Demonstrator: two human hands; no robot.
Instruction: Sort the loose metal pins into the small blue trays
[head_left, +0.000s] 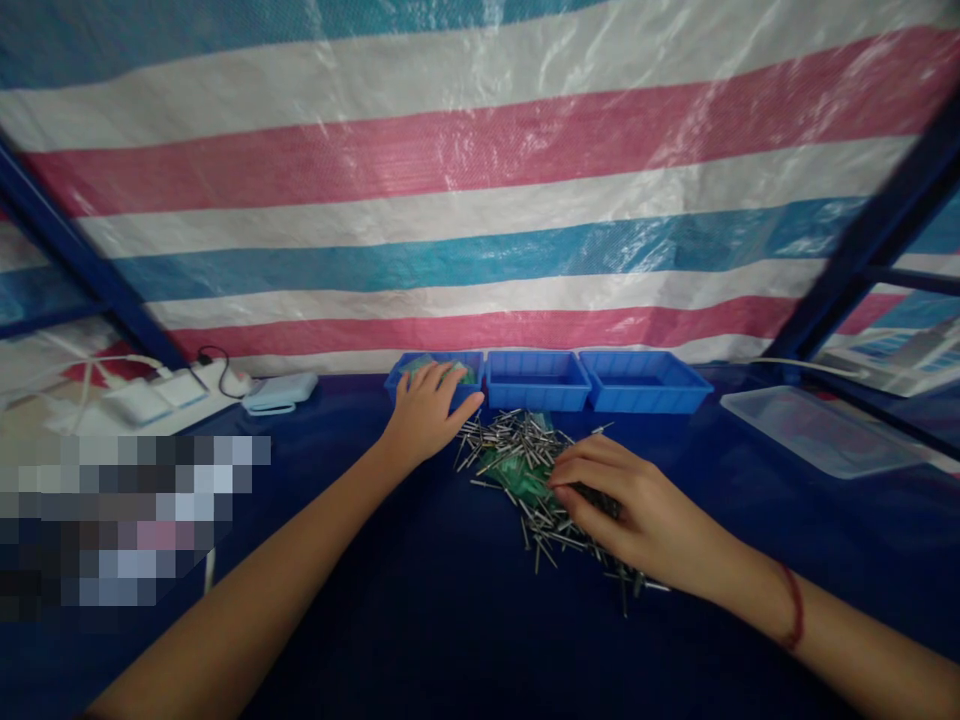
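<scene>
My left hand (427,410) reaches over the left blue bin (391,380), fingers spread and lying on the green plastic (469,374) inside it. A loose pile of thin silver pins, which look like pop rivets (517,430), lies on the dark blue table in front of the bins. Among the pins is a piece of green plastic (517,478). At the pile's right side, my right hand (630,500) has its thumb and fingertips drawn together beside that plastic. Whatever is between these fingertips is too small or hidden to make out. The palm covers part of the pile.
The middle blue bin (538,398) and right blue bin (649,398) stand in line against a striped tarp (480,240). A clear plastic lid (821,435) lies at right. At left are a power strip (180,395), a light blue case (280,393) and a pixelated patch.
</scene>
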